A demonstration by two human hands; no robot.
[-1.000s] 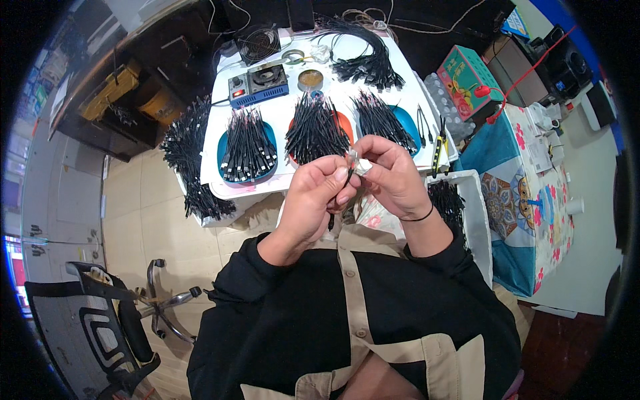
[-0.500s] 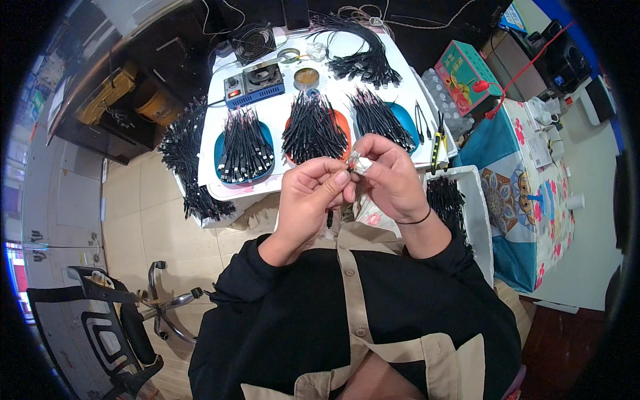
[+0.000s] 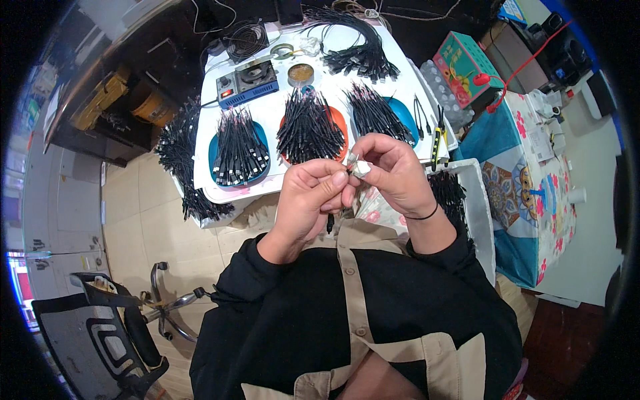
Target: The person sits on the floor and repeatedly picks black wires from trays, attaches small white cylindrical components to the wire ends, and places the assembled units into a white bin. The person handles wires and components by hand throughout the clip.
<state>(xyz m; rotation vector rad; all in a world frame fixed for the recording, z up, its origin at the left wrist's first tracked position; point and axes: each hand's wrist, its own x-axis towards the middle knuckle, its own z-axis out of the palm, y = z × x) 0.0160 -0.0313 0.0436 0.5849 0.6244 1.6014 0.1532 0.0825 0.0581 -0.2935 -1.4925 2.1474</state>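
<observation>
In front of a black-and-beige shirt, a black cable is being grasped by the left hand while, just beside it, a white scrap is being pinched by the right hand, and beyond, cable bundles are being held in three trays on a white table.

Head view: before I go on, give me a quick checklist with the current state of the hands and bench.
1. Left hand gripping the black cable: ok.
2. Right hand pinching the small white piece: ok.
3. Cable tip between the fingertips in plain sight: not ok, mostly covered.
4. Yellow-black tool apart from the right hand: ok.
5. Orange tray holding cables: ok.
6. Blue device cool: cannot tell; its switch looks lit red.
</observation>
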